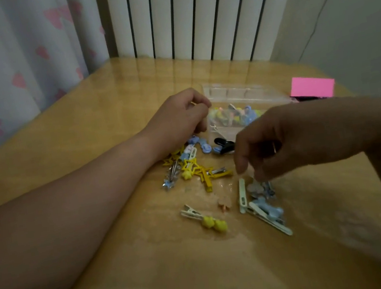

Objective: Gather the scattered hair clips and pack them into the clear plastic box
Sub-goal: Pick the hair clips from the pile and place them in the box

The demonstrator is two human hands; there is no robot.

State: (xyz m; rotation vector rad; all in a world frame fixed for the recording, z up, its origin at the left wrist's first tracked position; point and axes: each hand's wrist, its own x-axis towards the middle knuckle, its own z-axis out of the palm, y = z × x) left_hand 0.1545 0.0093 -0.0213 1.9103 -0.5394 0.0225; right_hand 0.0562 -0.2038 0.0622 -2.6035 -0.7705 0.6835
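**Clips half gathered, both hands down at the box**

Curtain (11,72) with pink hearts is hanging far left of the box (234,98). Radiator (188,12) is standing behind the box. The box is sitting open on the table (82,126), toward the far right side, with a jumble of packed clips (232,115) showing through its clear wall.

Left hand (180,118) is resting against the box's left end with its fingers curled in. Whether it is gripping the wall or a clip, I cannot tell.

Star clips (195,168), yellow, are lying in a heap just in front of the box's left corner. Small blue clips (199,143) are lying between that heap and the box. A yellow clip (203,217) with two knobs is lying alone, well in front of the box. An orange bit (223,206) is lying just right of it, too small to name. A black clip (224,144) is lying close against the box's front wall.

A green clip (242,196) is lying in front of the box, with a blue pile (266,204) of clips touching its right side.

Right hand (283,139) is hovering in front of the box, fingers curled downward and fingertips (240,168) reaching the top of that pile. The hand is blurred, so I cannot tell if anything is pinched.

A pink pad (312,87) is lying just right of the box.
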